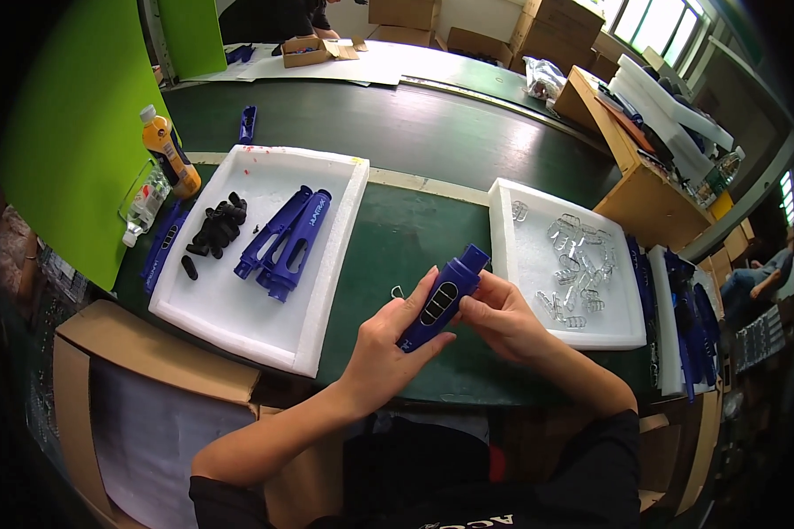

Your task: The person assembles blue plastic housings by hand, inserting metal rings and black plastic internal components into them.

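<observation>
A blue plastic tubular housing (430,328) with a dark oval window in its side is held tilted over the green tabletop, its narrower end up and to the right. My left hand (375,357) wraps round its lower part, thumb along one side. At the upper end my right hand (512,324) pinches the housing's right side between thumb and fingers; whether a small part sits under those fingertips is hidden. A small clear piece (397,292) lies on the table just beyond my left hand. Clear ribbed plastic pieces (570,264) are scattered in the white foam tray (503,231) at right.
The left white foam tray (333,273) holds black caps (216,234) and blue housings (302,247). An orange drink bottle (169,154) and a clear bottle (146,212) stand beside it. A conveyor belt (388,119) runs beyond. Further blue parts (697,326) fill the far right.
</observation>
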A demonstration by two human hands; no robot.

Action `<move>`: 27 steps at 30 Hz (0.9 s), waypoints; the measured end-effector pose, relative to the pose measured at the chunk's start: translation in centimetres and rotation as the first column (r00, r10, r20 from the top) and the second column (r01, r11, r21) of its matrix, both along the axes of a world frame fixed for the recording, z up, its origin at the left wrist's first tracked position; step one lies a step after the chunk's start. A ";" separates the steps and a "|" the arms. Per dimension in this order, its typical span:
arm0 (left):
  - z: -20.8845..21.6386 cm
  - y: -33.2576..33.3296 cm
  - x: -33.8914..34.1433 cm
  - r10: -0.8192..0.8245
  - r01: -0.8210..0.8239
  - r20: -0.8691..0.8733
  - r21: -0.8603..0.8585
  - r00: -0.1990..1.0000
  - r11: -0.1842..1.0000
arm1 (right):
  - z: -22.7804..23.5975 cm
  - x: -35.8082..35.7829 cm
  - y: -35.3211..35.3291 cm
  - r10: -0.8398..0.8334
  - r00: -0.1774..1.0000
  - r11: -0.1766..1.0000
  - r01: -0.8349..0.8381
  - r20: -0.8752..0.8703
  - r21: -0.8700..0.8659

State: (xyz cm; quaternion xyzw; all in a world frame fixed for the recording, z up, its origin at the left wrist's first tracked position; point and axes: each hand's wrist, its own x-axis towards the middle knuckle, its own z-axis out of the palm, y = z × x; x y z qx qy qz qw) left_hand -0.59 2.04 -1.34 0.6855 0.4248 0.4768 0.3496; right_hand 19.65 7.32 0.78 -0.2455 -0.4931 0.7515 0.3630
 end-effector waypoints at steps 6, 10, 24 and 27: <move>-0.2 -0.3 0.3 0.096 -0.096 -0.004 0.036 0.995 0.995 | -0.6 -1.0 0.3 -0.050 0.999 0.998 0.050 0.004 -0.036; -0.5 -0.1 0.2 0.086 -0.086 0.024 0.037 0.996 0.996 | -0.6 -1.1 0.5 -0.059 0.998 0.998 0.059 0.005 -0.009; -1.8 -0.1 0.3 0.091 -0.099 -0.107 -0.078 0.990 0.992 | 4.5 -0.5 24.3 -0.850 0.526 -0.207 -0.266 -0.038 0.941; -2.8 0.2 0.8 0.076 -0.081 -0.130 -0.035 0.989 0.996 | 0.7 1.2 31.1 -0.962 0.115 0.115 -0.651 0.248 0.751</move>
